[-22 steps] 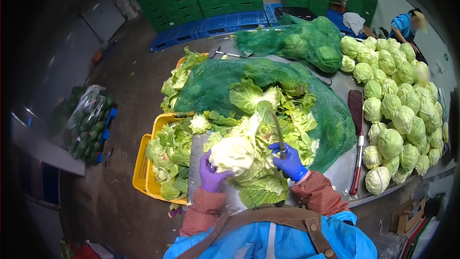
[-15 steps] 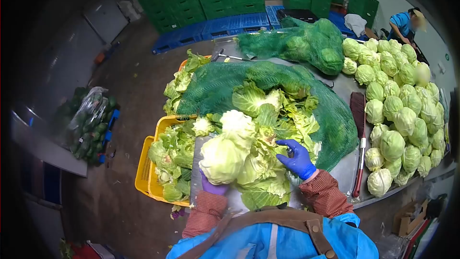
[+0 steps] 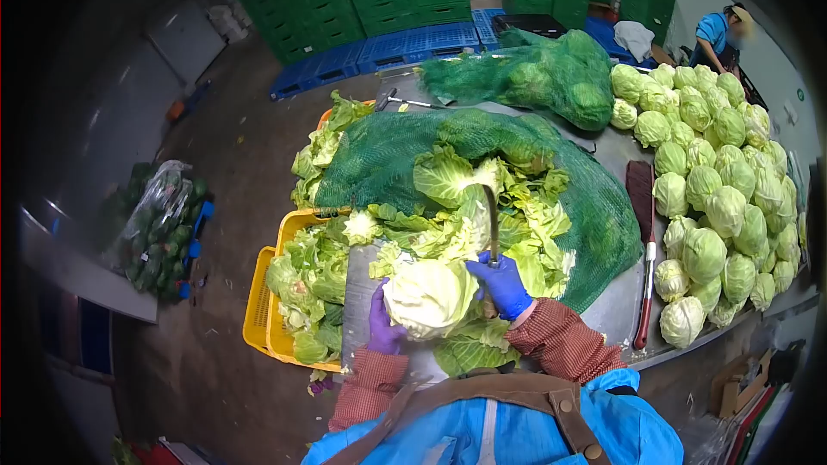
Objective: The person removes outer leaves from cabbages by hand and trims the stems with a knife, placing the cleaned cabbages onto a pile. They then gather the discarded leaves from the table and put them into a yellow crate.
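A pale, trimmed cabbage (image 3: 429, 297) sits at the near edge of the metal table, its whitish side facing up. My left hand (image 3: 385, 323), in a purple glove, is closed around its left side. At its right is my right hand (image 3: 500, 284), in a blue glove, closed on the handle of a curved knife (image 3: 494, 211). The blade points up and away, above the leaves. Loose cabbage leaves (image 3: 534, 224) are heaped just beyond both hands, partly over a green mesh bag (image 3: 388, 155). More leaves (image 3: 474, 349) lie under and beside the cabbage.
A yellow crate (image 3: 258, 301) full of leaves stands left of the table. On the right are piled cabbages (image 3: 724, 207) and a long tool with a red handle (image 3: 644, 310). Another mesh bag (image 3: 551, 73) lies at the back. A person (image 3: 713, 39) works at far right.
The cabbage has turned and come down to the right, with my left hand still on it. My right hand has moved left beside it, and the knife blade now stands up in plain view.
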{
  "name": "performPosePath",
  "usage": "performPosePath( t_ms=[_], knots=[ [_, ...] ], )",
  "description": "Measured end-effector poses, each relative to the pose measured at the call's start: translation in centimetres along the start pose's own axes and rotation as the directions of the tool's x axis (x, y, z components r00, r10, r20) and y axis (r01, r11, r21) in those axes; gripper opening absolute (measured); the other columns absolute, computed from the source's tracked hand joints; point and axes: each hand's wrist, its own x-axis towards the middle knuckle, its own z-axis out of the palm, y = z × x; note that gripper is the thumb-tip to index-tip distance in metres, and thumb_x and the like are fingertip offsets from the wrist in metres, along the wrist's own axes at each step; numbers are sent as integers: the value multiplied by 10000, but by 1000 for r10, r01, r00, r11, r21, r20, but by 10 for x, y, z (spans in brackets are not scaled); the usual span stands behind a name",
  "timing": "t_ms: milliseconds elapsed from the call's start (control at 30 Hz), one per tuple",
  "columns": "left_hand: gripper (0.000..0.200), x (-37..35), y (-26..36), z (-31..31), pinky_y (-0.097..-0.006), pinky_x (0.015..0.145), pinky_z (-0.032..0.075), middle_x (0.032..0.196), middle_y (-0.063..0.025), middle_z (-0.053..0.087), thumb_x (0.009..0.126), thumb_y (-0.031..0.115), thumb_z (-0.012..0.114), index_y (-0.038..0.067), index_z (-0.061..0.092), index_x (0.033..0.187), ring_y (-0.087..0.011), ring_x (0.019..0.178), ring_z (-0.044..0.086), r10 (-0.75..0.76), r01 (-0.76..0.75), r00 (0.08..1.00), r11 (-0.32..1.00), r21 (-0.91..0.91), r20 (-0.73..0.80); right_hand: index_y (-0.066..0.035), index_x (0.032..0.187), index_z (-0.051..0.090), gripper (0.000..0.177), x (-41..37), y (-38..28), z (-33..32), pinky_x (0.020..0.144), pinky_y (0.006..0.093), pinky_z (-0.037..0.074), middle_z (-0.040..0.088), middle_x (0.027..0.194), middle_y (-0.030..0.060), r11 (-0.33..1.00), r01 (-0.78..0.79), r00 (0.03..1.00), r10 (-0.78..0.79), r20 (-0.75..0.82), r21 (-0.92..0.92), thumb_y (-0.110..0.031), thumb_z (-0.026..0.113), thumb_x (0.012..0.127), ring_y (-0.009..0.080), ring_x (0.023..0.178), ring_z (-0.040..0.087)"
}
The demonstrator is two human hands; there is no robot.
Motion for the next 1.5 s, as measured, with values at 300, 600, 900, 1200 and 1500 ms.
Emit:
performPosePath(
  t_ms=[300, 600, 900, 1200, 1500],
  knots=[
    [709, 5, 18, 6, -425, 1090, 241, 1372, -99, 403, 800, 442, 598, 80, 351, 1356, -264, 1278, 353, -17, -35, 999, 275, 961, 41, -39, 933, 641, 335, -1, -31, -26, 627, 290, 501, 656, 759, 97, 436, 330, 930, -299, 211, -837, -305, 726, 748, 204, 658, 636],
    [648, 59, 31, 63, -445, 1082, 257, 1379, -102, 407, 856, 459, 532, 125, 339, 1378, -284, 1284, 357, 115, -286, 958, 403, 869, 262, -55, 1184, 545, 647, -30, -55, -12, 719, 278, 502, 635, 973, 71, 504, 757, 652, -624, 431, -416, -194, 842, 626, 173, 814, 630],
    [974, 64, 60, 146, -561, 933, 435, 1393, -150, 341, 807, 534, 580, 155, -42, 1453, -339, 1278, 371, -192, 349, 776, 924, -155, 601, -27, 1369, 319, 743, -18, -45, -95, 1002, 361, 403, 489, 1286, 119, 801, 155, 886, -372, 278, 578, -283, 698, 783, 245, 1209, 456],
    [900, 59, 38, 125, -555, 977, 393, 1358, -211, 394, 768, 460, 666, 105, 181, 1437, -407, 1236, 407, -302, 444, 630, 896, -13, 715, -155, 1306, 438, 599, 56, -123, -271, 644, 253, 466, 535, 1231, 39, 597, 488, 873, -321, -368, 637, -501, 567, 835, 171, 919, 547],
    [804, 64, 34, 102, -558, 1028, 319, 1364, -247, 377, 830, 440, 588, 55, 204, 1422, -430, 1237, 396, -311, 450, 772, 883, -132, 554, -181, 1370, 319, 889, 163, -203, -386, 832, 407, 454, 371, 1318, 84, 536, 680, 715, -336, -613, 500, -589, 697, 677, 270, 1051, 465]
  ],
)
